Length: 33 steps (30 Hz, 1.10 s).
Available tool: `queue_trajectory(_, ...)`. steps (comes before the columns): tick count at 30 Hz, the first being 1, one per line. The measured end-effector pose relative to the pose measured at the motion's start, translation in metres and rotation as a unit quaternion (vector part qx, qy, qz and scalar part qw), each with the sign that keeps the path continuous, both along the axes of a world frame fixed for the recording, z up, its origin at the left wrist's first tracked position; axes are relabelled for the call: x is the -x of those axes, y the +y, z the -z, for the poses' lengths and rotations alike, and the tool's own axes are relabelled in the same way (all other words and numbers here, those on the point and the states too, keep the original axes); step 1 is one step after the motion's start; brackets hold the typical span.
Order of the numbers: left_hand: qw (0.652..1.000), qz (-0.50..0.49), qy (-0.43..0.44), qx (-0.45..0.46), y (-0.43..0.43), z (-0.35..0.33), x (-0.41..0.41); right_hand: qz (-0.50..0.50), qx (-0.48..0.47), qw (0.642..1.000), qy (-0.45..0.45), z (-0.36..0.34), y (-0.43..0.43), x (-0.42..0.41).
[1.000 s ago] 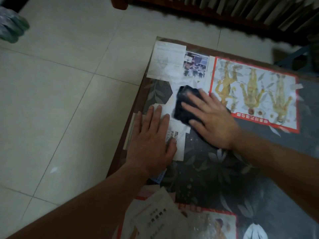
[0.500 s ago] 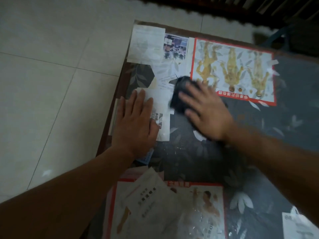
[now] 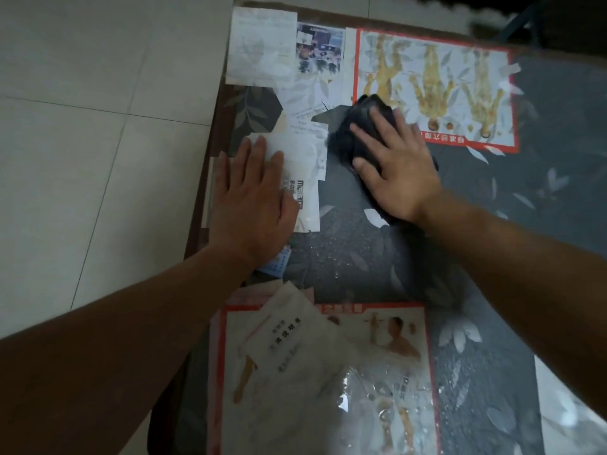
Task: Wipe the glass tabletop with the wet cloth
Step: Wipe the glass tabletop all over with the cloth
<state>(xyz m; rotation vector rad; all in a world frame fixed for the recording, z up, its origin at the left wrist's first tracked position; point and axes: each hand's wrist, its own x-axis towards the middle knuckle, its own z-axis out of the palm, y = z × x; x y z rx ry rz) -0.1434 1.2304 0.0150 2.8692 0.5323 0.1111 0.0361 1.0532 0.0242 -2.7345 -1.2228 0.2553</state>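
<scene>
Dark crumpled wet cloth [image 3: 345, 139] lies on the flower-patterned glass tabletop [image 3: 358, 257], overlapping a corner of the red-bordered chart of yellow figures [image 3: 437, 77] (papers sit under the glass). Right hand [image 3: 397, 169] presses it, fingers straight and spread. Left hand [image 3: 253, 198] rests flat near the table's left edge, holding nothing.

Our right hand [image 3: 397, 165] is flat with fingers straight, pressing the dark cloth [image 3: 345, 136] onto the glass tabletop [image 3: 492, 257], right at the lower-left corner of the red-bordered chart [image 3: 437, 87] under the glass. Our left hand [image 3: 253, 205] is flat on the glass near the table's left edge, over a white printed slip [image 3: 302, 165]. We see droplets [image 3: 328, 257] glinting between our forearms. There's a second red-bordered poster [image 3: 377, 372] under the glass nearer us. Pale floor tiles [image 3: 98, 159] are on the left.
</scene>
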Motion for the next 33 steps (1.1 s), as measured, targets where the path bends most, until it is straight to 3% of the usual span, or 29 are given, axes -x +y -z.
queue_trajectory(2, 1.0, 0.003, -0.002, -0.002, 0.0, -0.001, 0.0, 0.011, -0.002, 1.0, -0.007, 0.003, -0.002, 0.018)
queue_trajectory(6, 1.0, 0.0, 0.001, 0.001, -0.001, -0.004, 0.001, -0.171, -0.001, 0.985, -0.017, 0.005, -0.055, 0.098)
queue_trajectory(8, 1.0, -0.003, -0.004, 0.002, -0.002, -0.005, 0.001, -0.211, 0.008, 0.978, 0.001, 0.003, -0.067, 0.092)
queue_trajectory(10, 1.0, 0.001, -0.012, 0.007, -0.002, -0.005, 0.002, -0.148, 0.001, 0.989, -0.006, 0.002, -0.058, 0.066)
queue_trajectory(13, 1.0, 0.002, -0.017, 0.009, -0.003, -0.007, 0.005, 0.047, -0.017, 0.999, 0.01, -0.001, -0.038, 0.039)
queue_trajectory(15, 1.0, 0.009, -0.005, 0.019, -0.001, -0.013, 0.005, 0.091, -0.017, 0.995, 0.024, 0.001, -0.038, 0.052)
queue_trajectory(23, 0.997, -0.002, 0.041, 0.069, -0.015, -0.027, 0.081, -0.044, 0.02, 0.998, 0.027, -0.005, -0.082, 0.155)
queue_trajectory(27, 0.996, 0.004, 0.068, 0.062, -0.021, -0.014, 0.1, -0.072, 0.01, 0.997, 0.024, -0.007, -0.035, 0.107)
queue_trajectory(33, 0.999, 0.008, 0.028, 0.028, -0.021, 0.006, 0.103, 0.038, 0.028, 0.999, 0.001, -0.001, 0.117, -0.003)
